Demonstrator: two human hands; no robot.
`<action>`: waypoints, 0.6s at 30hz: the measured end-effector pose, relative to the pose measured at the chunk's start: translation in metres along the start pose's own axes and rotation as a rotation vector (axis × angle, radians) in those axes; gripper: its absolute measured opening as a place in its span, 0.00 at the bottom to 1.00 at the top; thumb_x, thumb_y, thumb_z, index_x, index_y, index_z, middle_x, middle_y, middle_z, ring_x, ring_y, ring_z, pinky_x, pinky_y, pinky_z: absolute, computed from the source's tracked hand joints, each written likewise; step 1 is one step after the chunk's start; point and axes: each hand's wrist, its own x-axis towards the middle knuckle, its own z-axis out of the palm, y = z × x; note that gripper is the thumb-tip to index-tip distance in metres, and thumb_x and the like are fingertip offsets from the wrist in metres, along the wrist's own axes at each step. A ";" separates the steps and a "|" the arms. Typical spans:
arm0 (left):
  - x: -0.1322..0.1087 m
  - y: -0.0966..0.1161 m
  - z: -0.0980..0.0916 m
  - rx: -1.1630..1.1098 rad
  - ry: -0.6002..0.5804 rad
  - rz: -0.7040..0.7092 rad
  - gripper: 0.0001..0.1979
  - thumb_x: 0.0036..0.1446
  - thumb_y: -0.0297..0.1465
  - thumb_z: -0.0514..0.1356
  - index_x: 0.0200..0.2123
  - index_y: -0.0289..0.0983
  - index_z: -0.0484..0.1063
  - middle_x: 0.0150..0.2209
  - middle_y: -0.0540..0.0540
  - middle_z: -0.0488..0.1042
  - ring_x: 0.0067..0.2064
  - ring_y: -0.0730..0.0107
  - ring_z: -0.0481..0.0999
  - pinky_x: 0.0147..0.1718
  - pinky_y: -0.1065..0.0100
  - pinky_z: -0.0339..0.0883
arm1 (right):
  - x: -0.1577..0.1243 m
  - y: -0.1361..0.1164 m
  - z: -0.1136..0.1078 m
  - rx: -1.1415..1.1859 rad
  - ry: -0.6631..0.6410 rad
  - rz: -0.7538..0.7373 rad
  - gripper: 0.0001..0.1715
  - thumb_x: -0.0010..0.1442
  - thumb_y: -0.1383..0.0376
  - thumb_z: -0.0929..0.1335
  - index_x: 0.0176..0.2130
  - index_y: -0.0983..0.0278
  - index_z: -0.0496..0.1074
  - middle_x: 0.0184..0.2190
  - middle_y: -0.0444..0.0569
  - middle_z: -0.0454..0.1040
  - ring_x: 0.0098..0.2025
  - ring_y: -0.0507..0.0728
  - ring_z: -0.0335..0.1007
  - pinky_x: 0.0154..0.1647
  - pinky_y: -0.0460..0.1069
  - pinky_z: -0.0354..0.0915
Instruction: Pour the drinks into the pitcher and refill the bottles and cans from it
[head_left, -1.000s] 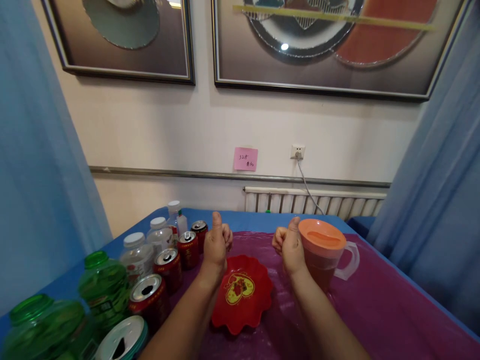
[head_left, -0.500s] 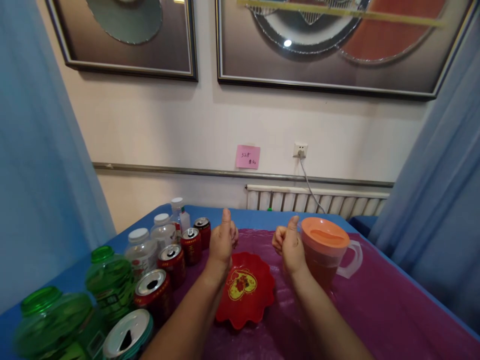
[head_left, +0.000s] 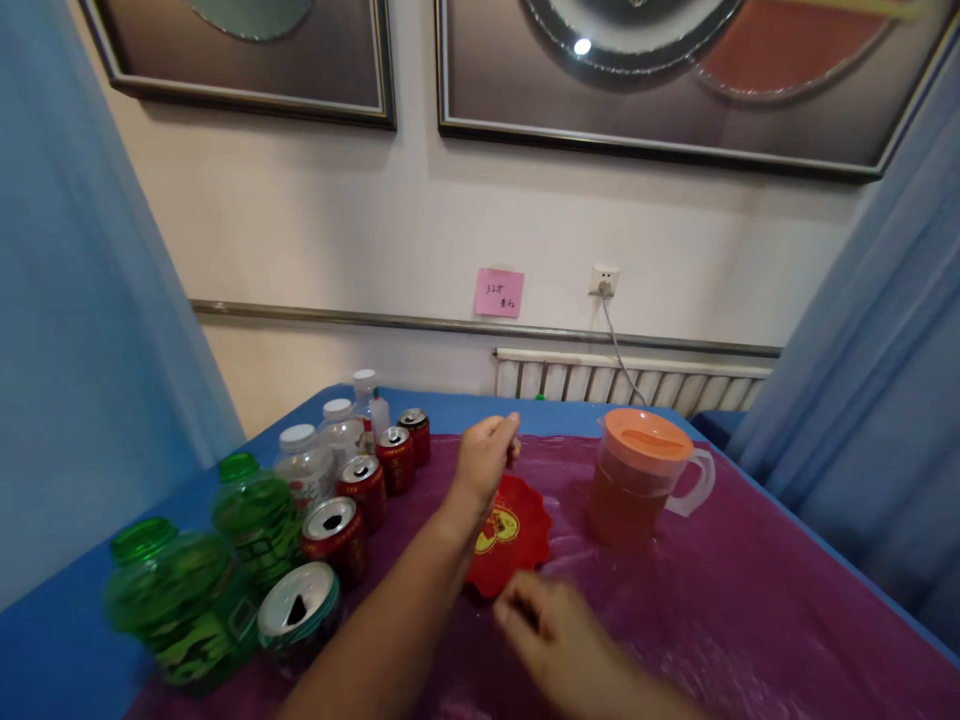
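My left hand (head_left: 486, 455) hovers above the far side of the red scalloped plate (head_left: 531, 535), its fingers curled in and its thumb pointing forward. I see nothing held in it. Close to the plate's near edge is my right hand (head_left: 551, 630), fingers bent and smeared by motion, so its grip is unclear. The plate has a yellow printed design in its middle, which my left wrist partly covers. To the right stands a clear pitcher (head_left: 630, 500) with an orange lid and amber liquid inside; neither hand touches it.
Along the left run red drink cans (head_left: 336, 550), a teal-sided can (head_left: 300, 625), green bottles (head_left: 176, 610) and white-capped clear bottles (head_left: 306, 480). A purple sheet (head_left: 750, 600) covers part of the blue table. Behind are a radiator (head_left: 585, 378) and a plugged-in cord.
Both thumbs-up poses have ended. My right hand has moved from beside the pitcher toward me and left. My left hand has shifted right, over the plate. The view has tilted down slightly.
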 end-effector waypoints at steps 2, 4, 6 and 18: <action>-0.007 -0.003 0.006 0.030 -0.050 -0.014 0.21 0.53 0.47 0.59 0.19 0.39 0.63 0.18 0.54 0.66 0.20 0.75 0.62 0.24 0.71 0.57 | -0.028 0.028 0.030 -0.160 -0.124 -0.150 0.09 0.61 0.57 0.70 0.39 0.59 0.75 0.34 0.45 0.79 0.32 0.54 0.72 0.31 0.46 0.62; -0.013 -0.008 0.011 0.070 -0.102 -0.028 0.21 0.53 0.47 0.59 0.19 0.39 0.63 0.17 0.53 0.67 0.20 0.75 0.63 0.24 0.71 0.58 | -0.047 0.056 0.055 -0.318 -0.209 -0.307 0.11 0.59 0.55 0.73 0.37 0.59 0.74 0.35 0.45 0.80 0.33 0.55 0.73 0.32 0.47 0.65; -0.019 -0.013 0.015 0.119 -0.154 -0.040 0.20 0.52 0.47 0.60 0.18 0.40 0.63 0.16 0.53 0.67 0.20 0.74 0.63 0.24 0.70 0.59 | -0.058 0.078 0.072 -0.464 -0.188 -0.407 0.09 0.61 0.56 0.71 0.37 0.59 0.74 0.39 0.46 0.81 0.34 0.57 0.74 0.34 0.48 0.67; -0.092 -0.003 -0.026 0.469 -0.195 0.024 0.08 0.53 0.37 0.63 0.33 0.38 0.75 0.34 0.44 0.80 0.35 0.62 0.77 0.36 0.64 0.68 | -0.075 0.056 0.053 -0.447 -0.291 -0.314 0.24 0.54 0.60 0.76 0.50 0.61 0.76 0.57 0.51 0.76 0.51 0.64 0.75 0.53 0.53 0.71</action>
